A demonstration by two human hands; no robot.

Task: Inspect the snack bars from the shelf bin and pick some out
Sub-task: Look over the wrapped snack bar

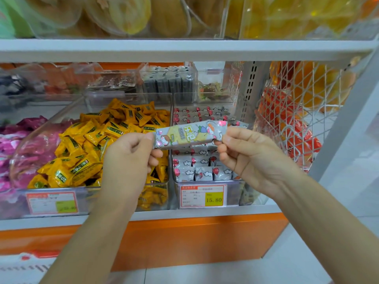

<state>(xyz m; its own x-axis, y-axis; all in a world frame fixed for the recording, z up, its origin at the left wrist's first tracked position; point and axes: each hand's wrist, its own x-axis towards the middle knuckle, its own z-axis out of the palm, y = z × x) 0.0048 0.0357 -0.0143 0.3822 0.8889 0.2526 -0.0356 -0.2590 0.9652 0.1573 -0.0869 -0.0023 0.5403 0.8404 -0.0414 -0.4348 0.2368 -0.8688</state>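
snack bar (189, 136) pinched endwise, price tag (204, 196) 15.80

White metal shelving (184, 51), upper board across the whole width, perforated grey upright (249, 89) at right. Below, an orange base panel (205, 238) down to a pale tiled floor (246, 273). Beside the upright, white wire mesh (307, 111) over orange packets. On the lower shelf, clear bins of yellow packets (92, 140) and pink packets (12, 144). Soft, even lighting.

Yellow wrapped sweets (98, 144) lie heaped beside pink packets (12, 144), and a wire basket (328, 78) holds orange bags (274, 111).
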